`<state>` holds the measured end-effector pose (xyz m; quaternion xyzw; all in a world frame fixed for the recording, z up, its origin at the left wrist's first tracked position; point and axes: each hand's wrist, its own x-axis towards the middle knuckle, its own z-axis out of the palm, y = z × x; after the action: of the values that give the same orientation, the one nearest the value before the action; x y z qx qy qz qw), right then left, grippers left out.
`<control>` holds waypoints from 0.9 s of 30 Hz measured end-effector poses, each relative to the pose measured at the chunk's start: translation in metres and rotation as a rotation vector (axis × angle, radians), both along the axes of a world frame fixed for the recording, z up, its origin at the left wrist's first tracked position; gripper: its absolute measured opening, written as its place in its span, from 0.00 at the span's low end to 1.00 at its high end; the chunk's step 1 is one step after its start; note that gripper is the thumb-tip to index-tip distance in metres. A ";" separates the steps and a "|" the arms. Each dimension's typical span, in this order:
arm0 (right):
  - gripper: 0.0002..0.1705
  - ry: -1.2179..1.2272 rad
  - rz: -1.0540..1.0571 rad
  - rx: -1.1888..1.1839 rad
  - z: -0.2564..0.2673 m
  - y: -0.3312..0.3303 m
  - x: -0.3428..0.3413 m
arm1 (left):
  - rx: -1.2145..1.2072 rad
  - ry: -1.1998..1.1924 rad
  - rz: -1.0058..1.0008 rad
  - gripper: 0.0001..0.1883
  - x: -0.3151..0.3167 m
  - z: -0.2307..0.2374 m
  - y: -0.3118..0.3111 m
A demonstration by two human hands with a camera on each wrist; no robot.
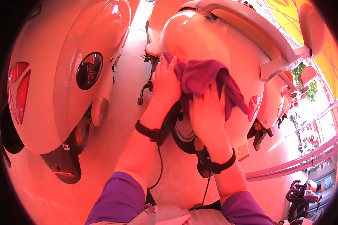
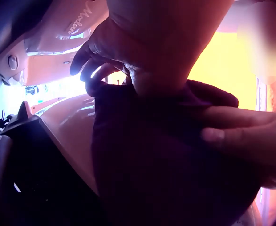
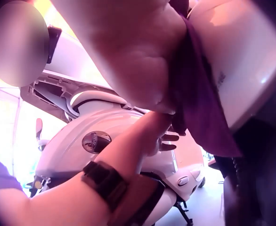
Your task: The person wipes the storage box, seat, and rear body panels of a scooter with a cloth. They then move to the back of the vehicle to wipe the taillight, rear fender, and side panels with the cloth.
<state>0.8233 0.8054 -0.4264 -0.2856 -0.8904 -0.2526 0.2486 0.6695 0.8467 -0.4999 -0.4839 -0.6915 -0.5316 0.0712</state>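
Observation:
A purple cloth [image 1: 206,75] lies bunched over the rear side of a glossy scooter [image 1: 240,56]. My left hand [image 1: 166,82] holds the cloth's left edge, and a corner of it pokes out by the fingertips. In the left wrist view the thumb side of the left hand [image 2: 142,56] meets the cloth [image 2: 142,150], with the fingers bent beyond it. My right hand [image 1: 208,114] rests on the cloth's lower part, fingers fairly straight and partly covered by a fold. The right wrist view shows the cloth [image 3: 199,103] hanging down past the right hand [image 3: 133,52].
A second scooter [image 1: 45,82] with a round emblem [image 1: 89,70] stands close on the left, a strip of floor [image 1: 133,56] between the two. A seat and grab rail [image 1: 266,41] rise above the panel. More scooters line up at the right, near a railing [image 1: 296,161].

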 end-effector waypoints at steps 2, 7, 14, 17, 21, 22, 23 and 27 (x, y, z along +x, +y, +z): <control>0.28 -0.035 0.028 -0.108 -0.016 -0.012 0.013 | -0.045 0.001 0.037 0.32 -0.004 0.011 -0.012; 0.27 -0.043 -0.048 -0.248 -0.011 -0.044 0.069 | 0.017 -0.092 -0.078 0.24 0.024 0.040 -0.042; 0.27 -0.202 0.033 -0.071 0.074 0.004 0.084 | 0.516 -0.088 -0.167 0.22 0.064 0.047 -0.032; 0.27 -0.198 0.155 0.011 0.102 0.045 0.056 | 0.575 0.023 -0.200 0.28 0.066 0.051 -0.023; 0.28 -0.263 0.193 0.104 0.117 0.080 0.016 | 0.476 0.071 -0.124 0.35 0.067 0.039 -0.009; 0.27 -0.273 0.226 0.132 0.117 0.086 0.006 | 0.463 0.056 -0.107 0.35 0.062 0.037 -0.005; 0.26 -0.281 0.259 0.159 0.116 0.091 -0.004 | 0.450 0.043 -0.091 0.36 0.057 0.035 -0.001; 0.27 -0.377 0.243 0.192 0.106 0.086 -0.009 | 0.488 -0.064 -0.170 0.32 0.041 0.017 0.008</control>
<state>0.8139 0.8911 -0.3201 -0.0993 -0.9208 -0.3532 0.1325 0.7107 0.8551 -0.4825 -0.4919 -0.5015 -0.7017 0.1189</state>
